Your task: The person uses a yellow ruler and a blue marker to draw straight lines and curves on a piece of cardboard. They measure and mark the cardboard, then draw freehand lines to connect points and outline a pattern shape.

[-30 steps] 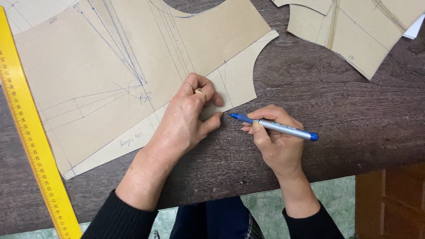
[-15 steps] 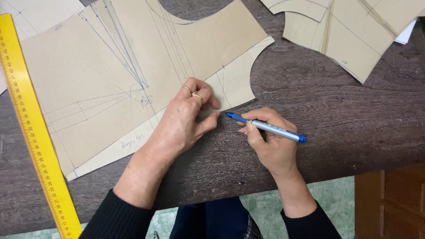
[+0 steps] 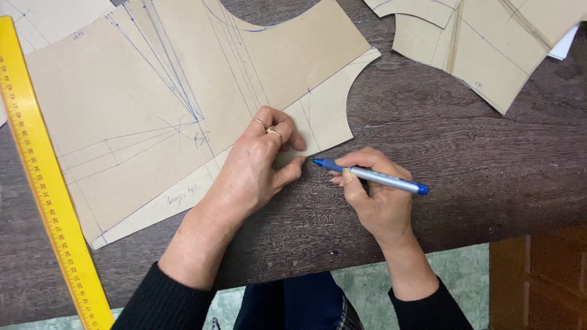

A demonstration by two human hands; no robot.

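Head view: the left hand (image 3: pixel 254 168) is pressing flat, fingers together, on the tan card pattern (image 3: pixel 153 116) near the dark wood-grain table's (image 3: pixel 465 159) front edge. The right hand (image 3: pixel 373 195) is pinching a silver-blue pen (image 3: pixel 370 175), tip just beside the pattern's curved edge.

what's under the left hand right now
The left hand presses flat on a tan paper pattern piece, which lies on the dark wooden table. The paper beneath the palm is covered, so any lines there cannot be seen.
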